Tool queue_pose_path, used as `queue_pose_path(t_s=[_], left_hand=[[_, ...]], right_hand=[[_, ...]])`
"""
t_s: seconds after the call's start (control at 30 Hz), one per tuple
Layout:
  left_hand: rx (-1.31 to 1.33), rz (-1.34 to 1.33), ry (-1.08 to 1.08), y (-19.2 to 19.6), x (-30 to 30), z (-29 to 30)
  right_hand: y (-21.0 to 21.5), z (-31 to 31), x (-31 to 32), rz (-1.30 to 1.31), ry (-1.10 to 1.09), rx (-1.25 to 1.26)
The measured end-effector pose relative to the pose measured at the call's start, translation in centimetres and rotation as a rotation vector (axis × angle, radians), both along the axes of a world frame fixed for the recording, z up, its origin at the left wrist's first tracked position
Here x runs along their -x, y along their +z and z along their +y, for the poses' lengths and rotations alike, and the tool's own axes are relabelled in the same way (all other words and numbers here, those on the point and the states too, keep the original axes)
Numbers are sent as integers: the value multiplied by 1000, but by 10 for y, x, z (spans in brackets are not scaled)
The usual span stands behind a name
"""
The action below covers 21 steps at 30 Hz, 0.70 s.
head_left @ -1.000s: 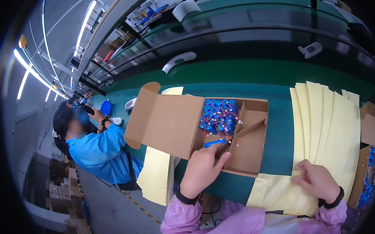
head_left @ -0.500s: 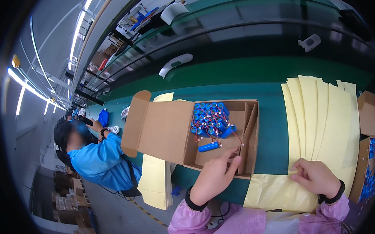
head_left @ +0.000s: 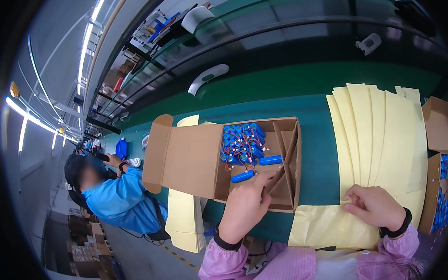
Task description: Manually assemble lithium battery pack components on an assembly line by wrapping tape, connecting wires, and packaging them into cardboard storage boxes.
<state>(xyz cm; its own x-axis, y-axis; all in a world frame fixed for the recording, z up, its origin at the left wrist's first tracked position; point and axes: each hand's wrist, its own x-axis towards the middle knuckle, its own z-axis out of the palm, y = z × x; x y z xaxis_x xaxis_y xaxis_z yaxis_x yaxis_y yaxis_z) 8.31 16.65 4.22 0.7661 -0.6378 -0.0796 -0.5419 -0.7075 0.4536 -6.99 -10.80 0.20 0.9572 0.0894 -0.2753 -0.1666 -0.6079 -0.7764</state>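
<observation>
Box point(head_left: 195, 158) of brown card at 12 o'clock from left hand point(head_left: 243, 208), partly filled with blue cells point(head_left: 241, 142), fingers closed on card divider point(head_left: 279, 175) inside, half still bare; right hand point(head_left: 377, 206) at 3 o'clock, pinching yellow sheets point(head_left: 377, 134).

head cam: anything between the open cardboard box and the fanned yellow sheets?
In the head view, only a bare strip of green table separates the open cardboard box from the fanned yellow sheets; nothing lies on it.

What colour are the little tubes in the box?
The tubes are blue, seen best in the head view.
</observation>
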Motion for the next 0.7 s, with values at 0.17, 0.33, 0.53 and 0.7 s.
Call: queue_pose_path(t_s=[0.17,0.33,0.53,0.7], left_hand=[[-20,-156,-9,0,-5,-7],[-14,-136,-43,0,-9,-1],[-80,-230,-33,5,-13,2],[-96,-323,-104,1,-21,-3]], right_hand=[[0,-1,1,-3,-11,-8],[1,-3,2,21,-2,-8],[1,-5,2,-4,10,-10],[0,-7,3,-6,4,-3]])
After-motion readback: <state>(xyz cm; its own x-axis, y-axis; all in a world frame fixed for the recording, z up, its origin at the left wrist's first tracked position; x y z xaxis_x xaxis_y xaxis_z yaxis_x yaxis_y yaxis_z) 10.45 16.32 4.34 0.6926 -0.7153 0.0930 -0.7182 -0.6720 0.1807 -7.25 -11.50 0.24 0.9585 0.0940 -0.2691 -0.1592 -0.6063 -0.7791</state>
